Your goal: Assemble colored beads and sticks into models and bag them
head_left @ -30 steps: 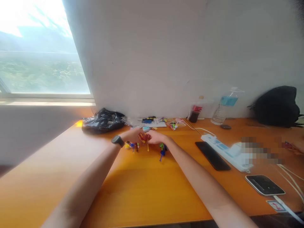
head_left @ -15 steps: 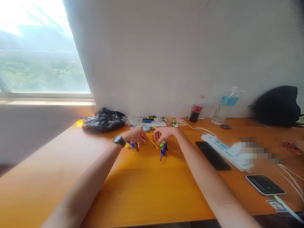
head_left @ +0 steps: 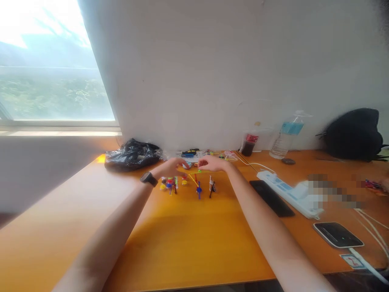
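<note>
My left hand (head_left: 174,165), with a watch on its wrist, hovers over the table with its fingers stretched out and nothing seen in them. Below it lie a red-and-yellow plastic piece (head_left: 184,181) and a cluster of small coloured plastic pieces (head_left: 169,185). My right hand (head_left: 211,163) is closed in a pinch on a small green plastic piece (head_left: 199,171). Under and in front of the right hand are a thin yellow stick (head_left: 193,179), a blue plastic piece (head_left: 199,190) and a black-and-white piece (head_left: 211,187). Their exact kind is too small to tell.
A black plastic bag (head_left: 130,155) lies at the back left. Along the wall are papers with tools (head_left: 190,154), a cola bottle (head_left: 249,145) and a water bottle (head_left: 285,140). At right are a black phone (head_left: 270,198), a power strip (head_left: 287,192) and a black bag (head_left: 354,136).
My left hand has let go of the red-and-yellow piece, which now rests below it. My right hand has taken up the green piece. The blue piece has shifted left, apart from the black-and-white one.
</note>
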`<control>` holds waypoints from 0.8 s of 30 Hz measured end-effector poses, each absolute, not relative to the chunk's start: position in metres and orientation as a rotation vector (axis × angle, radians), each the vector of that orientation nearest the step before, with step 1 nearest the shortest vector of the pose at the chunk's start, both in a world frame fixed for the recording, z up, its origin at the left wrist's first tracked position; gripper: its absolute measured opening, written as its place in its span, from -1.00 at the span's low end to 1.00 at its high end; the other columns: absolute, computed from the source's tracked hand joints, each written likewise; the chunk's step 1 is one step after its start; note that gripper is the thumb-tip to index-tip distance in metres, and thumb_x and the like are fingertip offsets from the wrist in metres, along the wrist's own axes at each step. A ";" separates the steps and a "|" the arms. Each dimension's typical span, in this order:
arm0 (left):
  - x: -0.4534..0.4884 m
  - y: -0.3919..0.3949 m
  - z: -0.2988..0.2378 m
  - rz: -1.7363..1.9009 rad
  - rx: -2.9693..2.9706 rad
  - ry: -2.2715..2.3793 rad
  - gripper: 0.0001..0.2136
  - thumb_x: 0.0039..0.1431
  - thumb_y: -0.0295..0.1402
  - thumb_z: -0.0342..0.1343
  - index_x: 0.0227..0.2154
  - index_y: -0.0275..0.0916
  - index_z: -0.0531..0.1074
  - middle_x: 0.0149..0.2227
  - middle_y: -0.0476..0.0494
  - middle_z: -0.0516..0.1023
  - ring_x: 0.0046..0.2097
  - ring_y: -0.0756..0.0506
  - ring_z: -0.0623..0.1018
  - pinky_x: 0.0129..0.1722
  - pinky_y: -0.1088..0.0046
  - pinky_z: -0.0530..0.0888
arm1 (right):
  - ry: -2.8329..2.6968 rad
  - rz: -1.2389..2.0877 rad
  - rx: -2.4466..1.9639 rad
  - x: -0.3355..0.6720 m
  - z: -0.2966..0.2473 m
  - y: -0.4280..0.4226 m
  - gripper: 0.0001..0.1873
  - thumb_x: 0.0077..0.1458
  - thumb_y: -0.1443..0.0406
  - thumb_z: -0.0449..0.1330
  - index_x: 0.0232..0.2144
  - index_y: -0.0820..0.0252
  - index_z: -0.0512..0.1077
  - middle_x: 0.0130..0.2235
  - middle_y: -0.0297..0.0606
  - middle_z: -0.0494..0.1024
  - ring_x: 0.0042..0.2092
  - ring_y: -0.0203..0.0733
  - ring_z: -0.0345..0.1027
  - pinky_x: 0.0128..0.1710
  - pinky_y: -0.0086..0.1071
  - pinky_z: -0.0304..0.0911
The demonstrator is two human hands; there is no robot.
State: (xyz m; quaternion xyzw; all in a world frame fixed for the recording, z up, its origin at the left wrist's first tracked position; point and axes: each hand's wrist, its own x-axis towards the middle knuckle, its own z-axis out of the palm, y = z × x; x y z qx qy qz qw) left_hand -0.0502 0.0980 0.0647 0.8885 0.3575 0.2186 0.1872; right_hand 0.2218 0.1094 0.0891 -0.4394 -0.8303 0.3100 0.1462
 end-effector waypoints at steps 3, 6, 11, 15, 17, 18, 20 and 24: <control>-0.044 0.092 0.076 0.816 2.446 0.963 -0.71 0.10 -0.26 0.34 -0.11 -0.17 0.64 -0.13 -0.12 0.69 -0.13 -0.12 0.62 -0.13 0.43 0.53 | -2.244 0.931 -1.156 0.220 0.090 0.108 -0.73 0.05 0.10 0.34 -0.33 0.18 0.53 -0.28 -0.27 0.56 -0.23 -0.19 0.39 -0.23 -0.38 0.26; -0.032 0.083 0.084 1.014 2.342 0.914 -0.74 0.14 -0.20 0.34 -0.15 -0.21 0.64 -0.19 -0.13 0.69 -0.17 -0.11 0.64 -0.14 0.42 0.56 | -2.002 1.174 -1.023 0.212 0.088 0.104 -0.66 0.10 0.02 0.33 -0.28 0.17 0.49 -0.30 -0.29 0.55 -0.28 -0.24 0.40 -0.27 -0.40 0.31; -0.022 0.076 0.089 1.274 2.225 0.871 -0.74 0.20 -0.16 0.31 -0.19 -0.24 0.64 -0.20 -0.15 0.69 -0.21 -0.10 0.65 -0.12 0.39 0.60 | -1.541 1.540 -0.848 0.191 0.084 0.098 -0.66 -0.03 0.12 0.47 -0.35 0.19 0.47 -0.39 -0.31 0.54 -0.38 -0.30 0.40 -0.35 -0.45 0.33; -0.023 0.077 0.091 1.309 2.258 0.865 -0.76 0.23 -0.17 0.29 -0.21 -0.24 0.65 -0.16 -0.18 0.70 -0.15 -0.11 0.65 -0.10 0.39 0.61 | -1.428 1.496 -0.879 0.174 0.081 0.097 -0.77 0.06 0.22 0.40 -0.36 0.16 0.42 -0.43 -0.37 0.52 -0.44 -0.34 0.38 -0.37 -0.47 0.35; -0.025 0.078 0.090 1.273 2.259 0.916 -0.78 0.25 -0.20 0.26 -0.21 -0.25 0.65 -0.20 -0.16 0.70 -0.19 -0.10 0.65 -0.13 0.42 0.60 | -1.384 1.473 -0.908 0.168 0.082 0.097 -0.81 0.07 0.28 0.36 -0.39 0.16 0.40 -0.45 -0.38 0.51 -0.45 -0.36 0.38 -0.37 -0.48 0.36; -0.026 0.078 0.090 1.260 2.255 0.937 -0.78 0.25 -0.21 0.25 -0.22 -0.26 0.65 -0.22 -0.16 0.70 -0.22 -0.09 0.65 -0.15 0.43 0.60 | -1.375 1.467 -0.920 0.166 0.083 0.097 -0.83 0.07 0.30 0.35 -0.41 0.16 0.39 -0.45 -0.37 0.51 -0.44 -0.35 0.39 -0.36 -0.48 0.37; -0.028 0.080 0.089 1.259 2.249 0.950 -0.78 0.25 -0.22 0.25 -0.24 -0.27 0.65 -0.22 -0.16 0.70 -0.23 -0.08 0.65 -0.18 0.46 0.59 | -1.383 1.469 -0.934 0.165 0.085 0.095 -0.87 0.07 0.31 0.32 -0.42 0.18 0.42 -0.42 -0.32 0.55 -0.39 -0.32 0.44 -0.31 -0.47 0.41; -0.032 0.081 0.091 1.268 2.280 0.986 -0.80 0.20 -0.23 0.27 -0.29 -0.27 0.68 -0.21 -0.16 0.69 -0.28 -0.05 0.64 -0.27 0.51 0.56 | -1.482 1.468 -0.935 0.166 0.090 0.090 -0.89 0.10 0.26 0.27 -0.39 0.20 0.49 -0.33 -0.22 0.61 -0.25 -0.24 0.51 -0.17 -0.42 0.47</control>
